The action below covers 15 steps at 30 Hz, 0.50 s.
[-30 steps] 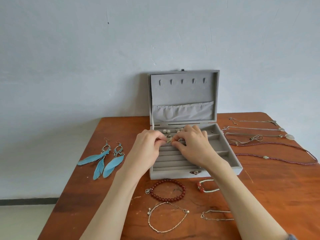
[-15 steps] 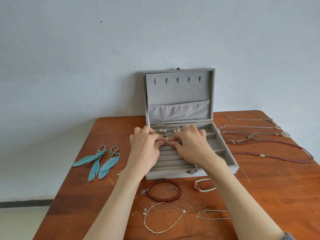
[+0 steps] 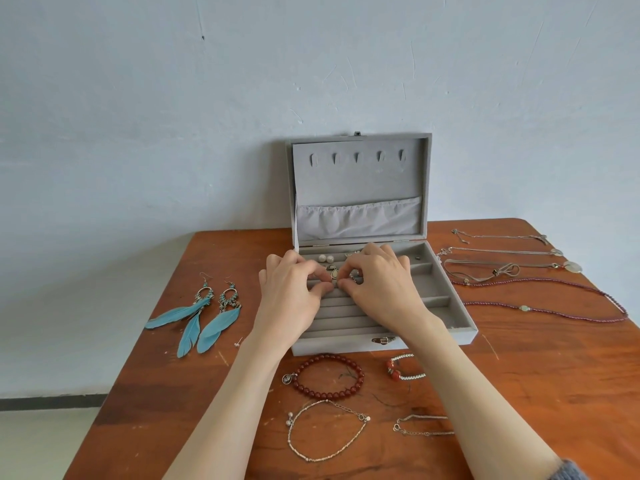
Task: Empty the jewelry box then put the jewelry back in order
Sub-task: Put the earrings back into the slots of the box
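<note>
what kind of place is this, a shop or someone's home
Probably a room at home, though it can't be settled: a worn wooden table pushed against a bare painted wall, with a grey jewelry box and no shop fittings, price tags or displays in view.

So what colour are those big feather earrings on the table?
The feather earrings are turquoise blue, seen in the head view.

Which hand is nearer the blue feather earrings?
Left. The left hand is over the box's ring rows, closer to the feather earrings; the right hand is farther right.
</note>
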### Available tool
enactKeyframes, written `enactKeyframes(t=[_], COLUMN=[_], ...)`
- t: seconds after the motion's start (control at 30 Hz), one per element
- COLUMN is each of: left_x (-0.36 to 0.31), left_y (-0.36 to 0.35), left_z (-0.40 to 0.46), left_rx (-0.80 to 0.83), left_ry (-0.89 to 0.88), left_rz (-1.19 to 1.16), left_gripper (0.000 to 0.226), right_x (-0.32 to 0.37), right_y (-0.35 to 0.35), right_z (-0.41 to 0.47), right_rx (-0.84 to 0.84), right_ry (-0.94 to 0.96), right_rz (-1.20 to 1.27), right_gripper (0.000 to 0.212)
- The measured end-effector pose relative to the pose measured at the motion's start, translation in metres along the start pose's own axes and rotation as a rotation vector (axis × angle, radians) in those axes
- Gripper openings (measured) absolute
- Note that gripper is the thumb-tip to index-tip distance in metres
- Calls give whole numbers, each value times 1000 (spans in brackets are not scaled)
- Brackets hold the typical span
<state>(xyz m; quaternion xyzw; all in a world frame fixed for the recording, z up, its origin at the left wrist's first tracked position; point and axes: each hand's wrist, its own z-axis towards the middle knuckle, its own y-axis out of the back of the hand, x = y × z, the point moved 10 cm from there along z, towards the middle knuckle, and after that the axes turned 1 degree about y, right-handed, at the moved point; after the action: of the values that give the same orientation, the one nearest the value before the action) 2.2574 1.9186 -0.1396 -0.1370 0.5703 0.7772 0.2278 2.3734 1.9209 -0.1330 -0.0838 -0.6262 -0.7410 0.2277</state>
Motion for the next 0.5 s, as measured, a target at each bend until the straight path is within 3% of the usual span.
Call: enactKeyframes(t=[0.2,0.5], left_x=[-5,-12], left_y=[10,11], left_z=[-6,-11], left_rx=[-60,-30], left_ry=[-163,-254], left_rz=[83,117], left_gripper=[15,27], right_x=[6,9], right_y=[3,0], right_z=[-4,-10], right_rx=[33,122], right_ry=[43,65], right_rz=[-44,-121], right_gripper=[24,38])
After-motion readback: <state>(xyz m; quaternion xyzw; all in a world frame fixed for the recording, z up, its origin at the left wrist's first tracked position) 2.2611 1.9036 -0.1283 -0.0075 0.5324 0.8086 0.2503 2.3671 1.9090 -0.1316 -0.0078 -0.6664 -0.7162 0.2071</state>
